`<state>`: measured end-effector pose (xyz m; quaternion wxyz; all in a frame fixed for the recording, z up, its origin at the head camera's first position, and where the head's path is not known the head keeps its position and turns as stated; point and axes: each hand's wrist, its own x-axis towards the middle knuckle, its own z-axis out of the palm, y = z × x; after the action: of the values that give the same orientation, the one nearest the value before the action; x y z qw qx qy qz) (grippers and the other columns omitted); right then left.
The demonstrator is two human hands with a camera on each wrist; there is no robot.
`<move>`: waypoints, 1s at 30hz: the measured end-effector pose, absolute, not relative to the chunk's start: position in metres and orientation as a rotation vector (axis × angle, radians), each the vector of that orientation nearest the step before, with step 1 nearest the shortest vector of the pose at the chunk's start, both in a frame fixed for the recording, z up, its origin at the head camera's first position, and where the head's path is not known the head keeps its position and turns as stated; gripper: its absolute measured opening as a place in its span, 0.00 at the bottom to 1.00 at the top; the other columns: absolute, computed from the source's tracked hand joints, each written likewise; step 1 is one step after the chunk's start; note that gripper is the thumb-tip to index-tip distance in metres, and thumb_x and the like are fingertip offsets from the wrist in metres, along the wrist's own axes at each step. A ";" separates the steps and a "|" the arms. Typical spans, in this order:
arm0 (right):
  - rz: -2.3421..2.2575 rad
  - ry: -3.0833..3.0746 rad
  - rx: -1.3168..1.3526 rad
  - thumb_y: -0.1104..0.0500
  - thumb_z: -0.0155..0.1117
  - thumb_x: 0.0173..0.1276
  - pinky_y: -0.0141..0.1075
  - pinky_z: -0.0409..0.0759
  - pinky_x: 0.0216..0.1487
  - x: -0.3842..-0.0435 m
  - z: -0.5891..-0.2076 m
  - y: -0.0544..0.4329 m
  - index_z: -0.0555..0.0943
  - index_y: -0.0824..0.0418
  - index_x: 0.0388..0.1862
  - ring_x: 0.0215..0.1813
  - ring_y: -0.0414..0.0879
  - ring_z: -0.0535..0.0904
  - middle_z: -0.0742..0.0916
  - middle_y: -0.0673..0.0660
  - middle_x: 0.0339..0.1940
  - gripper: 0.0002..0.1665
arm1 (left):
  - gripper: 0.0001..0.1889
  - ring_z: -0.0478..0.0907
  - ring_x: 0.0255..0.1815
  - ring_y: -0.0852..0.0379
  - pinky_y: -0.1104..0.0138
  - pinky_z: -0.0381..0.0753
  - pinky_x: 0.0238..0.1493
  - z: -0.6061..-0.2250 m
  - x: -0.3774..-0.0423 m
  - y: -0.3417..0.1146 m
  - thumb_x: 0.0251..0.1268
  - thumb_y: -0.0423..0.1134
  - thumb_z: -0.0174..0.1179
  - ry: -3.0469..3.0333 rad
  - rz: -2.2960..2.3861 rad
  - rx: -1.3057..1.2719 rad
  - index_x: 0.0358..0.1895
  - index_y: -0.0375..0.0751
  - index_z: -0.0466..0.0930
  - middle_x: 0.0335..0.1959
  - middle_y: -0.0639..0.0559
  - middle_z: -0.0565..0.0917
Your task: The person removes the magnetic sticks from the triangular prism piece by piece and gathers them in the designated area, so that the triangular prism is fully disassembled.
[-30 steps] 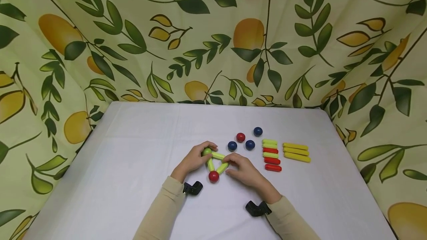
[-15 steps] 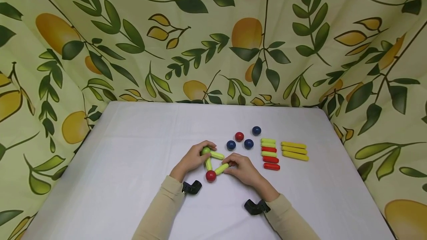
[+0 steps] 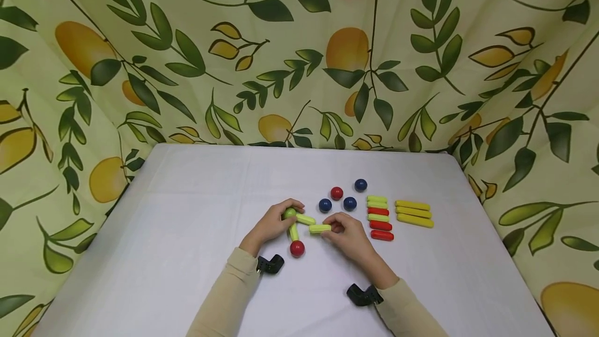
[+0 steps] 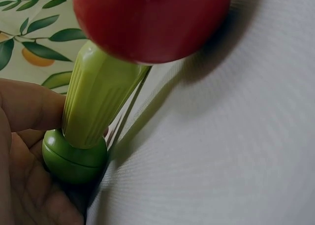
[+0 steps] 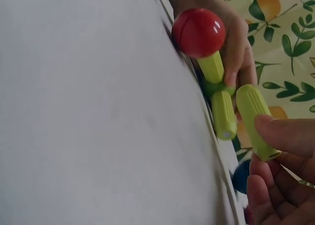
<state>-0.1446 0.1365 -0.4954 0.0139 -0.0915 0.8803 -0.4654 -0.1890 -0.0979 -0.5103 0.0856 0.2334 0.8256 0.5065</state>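
My left hand (image 3: pixel 271 223) grips a green ball (image 4: pixel 74 156) with its fingers curled round it. Two light-green rods stick out from that ball: one rod (image 4: pixel 101 94) runs to a red ball (image 3: pixel 297 248), and the other rod (image 5: pixel 224 114) points right with a bare end. Between thumb and fingertips, my right hand (image 3: pixel 348 235) pinches a separate light-green rod (image 5: pixel 256 121). In the head view this rod lies sideways, just right of the joined pieces and apart from the red ball.
Behind the hands sit a loose red ball (image 3: pixel 337 193) and three blue balls (image 3: pixel 350 203). Short green and red rods (image 3: pixel 380 225) lie in a column to the right, beside three longer yellow rods (image 3: pixel 415 212). A patterned curtain (image 3: pixel 299 56) surrounds the white table (image 3: pixel 196 191).
The rod in my right hand has come off the red ball and turned from slanted to sideways, moving slightly right. My left hand keeps its grip on the green ball.
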 end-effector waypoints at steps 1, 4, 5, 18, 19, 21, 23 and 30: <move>-1.447 2.753 -0.266 0.64 0.75 0.51 0.27 0.78 0.37 -0.143 -0.494 0.140 0.83 0.55 0.36 0.34 0.40 0.75 0.82 0.48 0.32 0.13 | 0.16 0.75 0.58 0.54 0.55 0.67 0.66 -0.510 -0.189 -0.097 0.63 0.30 0.52 2.458 1.510 0.689 0.54 0.40 0.75 0.48 0.52 0.83; -1.447 2.778 -0.221 0.64 0.73 0.53 0.27 0.79 0.39 -0.137 -0.490 0.152 0.84 0.55 0.39 0.37 0.42 0.76 0.83 0.50 0.34 0.14 | 0.16 0.75 0.58 0.54 0.55 0.68 0.65 -0.510 -0.189 -0.096 0.63 0.30 0.53 2.455 1.512 0.681 0.54 0.40 0.76 0.48 0.52 0.83; -1.436 2.786 -0.204 0.64 0.72 0.54 0.27 0.79 0.40 -0.134 -0.489 0.156 0.84 0.55 0.40 0.37 0.42 0.76 0.83 0.50 0.34 0.13 | 0.16 0.75 0.58 0.54 0.55 0.68 0.65 -0.511 -0.189 -0.096 0.63 0.30 0.53 2.455 1.513 0.683 0.54 0.40 0.76 0.48 0.52 0.83; -1.301 2.854 0.078 0.63 0.69 0.59 0.24 0.78 0.40 -0.100 -0.484 0.226 0.82 0.58 0.45 0.40 0.44 0.77 0.84 0.54 0.39 0.14 | 0.16 0.75 0.57 0.53 0.55 0.69 0.64 -0.509 -0.188 -0.099 0.64 0.30 0.52 2.459 1.503 0.682 0.55 0.40 0.75 0.48 0.51 0.83; -1.291 2.869 0.093 0.63 0.69 0.59 0.23 0.78 0.39 -0.098 -0.484 0.231 0.82 0.59 0.46 0.40 0.44 0.77 0.84 0.55 0.40 0.14 | 0.16 0.75 0.57 0.53 0.55 0.69 0.64 -0.509 -0.188 -0.099 0.64 0.30 0.52 2.459 1.503 0.681 0.55 0.40 0.75 0.48 0.51 0.83; -1.249 2.907 0.123 0.63 0.69 0.59 0.21 0.77 0.38 -0.095 -0.485 0.238 0.81 0.60 0.46 0.41 0.45 0.77 0.84 0.56 0.41 0.15 | 0.16 0.75 0.57 0.53 0.56 0.69 0.64 -0.508 -0.188 -0.099 0.65 0.30 0.52 2.458 1.507 0.678 0.54 0.40 0.75 0.48 0.51 0.83; -1.216 2.940 0.151 0.63 0.69 0.59 0.20 0.77 0.37 -0.093 -0.486 0.242 0.81 0.62 0.47 0.41 0.45 0.78 0.84 0.57 0.42 0.16 | 0.16 0.75 0.57 0.52 0.56 0.69 0.64 -0.508 -0.188 -0.099 0.65 0.29 0.52 2.457 1.513 0.678 0.54 0.41 0.75 0.48 0.51 0.83; -1.169 3.006 0.181 0.64 0.69 0.58 0.20 0.76 0.34 -0.092 -0.492 0.247 0.80 0.65 0.45 0.39 0.47 0.78 0.85 0.59 0.39 0.15 | 0.16 0.75 0.58 0.45 0.52 0.67 0.64 -0.508 -0.187 -0.098 0.64 0.28 0.52 2.427 1.554 0.694 0.55 0.36 0.75 0.49 0.43 0.83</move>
<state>-0.0917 0.2474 -0.4915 -0.0444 0.0559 0.9296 -0.3616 -0.1868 -0.0976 -0.5075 0.0888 0.2331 0.8156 0.5221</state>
